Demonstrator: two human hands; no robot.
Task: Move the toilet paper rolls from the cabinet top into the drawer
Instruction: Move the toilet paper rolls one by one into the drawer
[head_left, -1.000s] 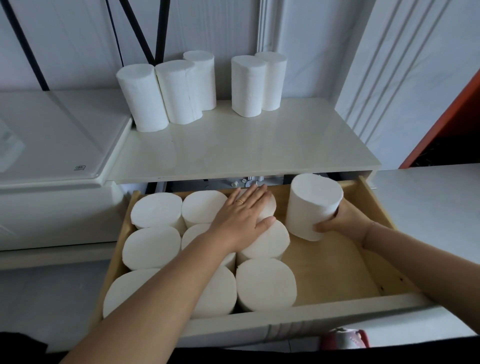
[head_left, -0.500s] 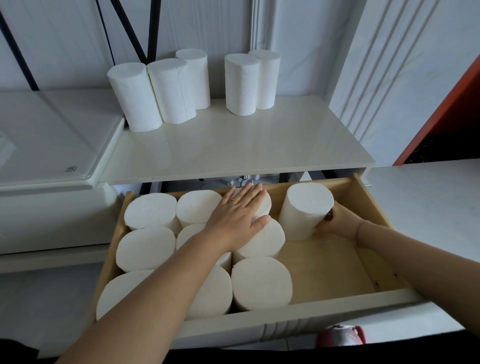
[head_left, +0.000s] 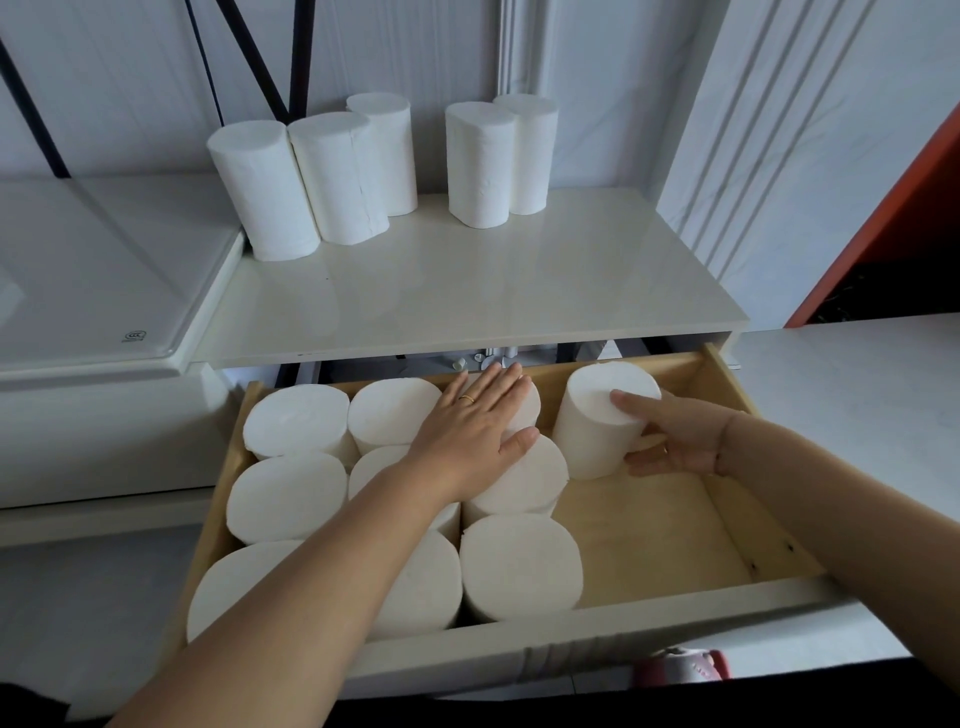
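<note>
White paper fills the head view. 5 upright rolls (head_left: 358, 176) stand along the back edge of the cream cabinet top (head_left: 467, 291): 3 bunched towards its back left corner and 2 touching each other near the middle of that edge.

Below it the pale wooden drawer (head_left: 649, 530) is pulled open. 9 packed rolls (head_left: 288, 499) stand on end in it, in 3 rows of 3 that fill its left side from back edge to front edge. The left forearm partly hides some of them.

The left hand (head_left: 478, 431) lies flat on the tops of the back and middle rolls of the 3rd column. Its fingers (head_left: 498, 384) are straight and pressed together, with a ring on 1 of them.

Just to the right, at the drawer's back edge, is a tilted roll (head_left: 597, 431); I cannot tell whether its base touches the drawer floor. The right hand (head_left: 680, 436) grips it, thumb on its top face and fingers curled against its right side.

A pink object (head_left: 680, 667) shows below the drawer's front edge.
</note>
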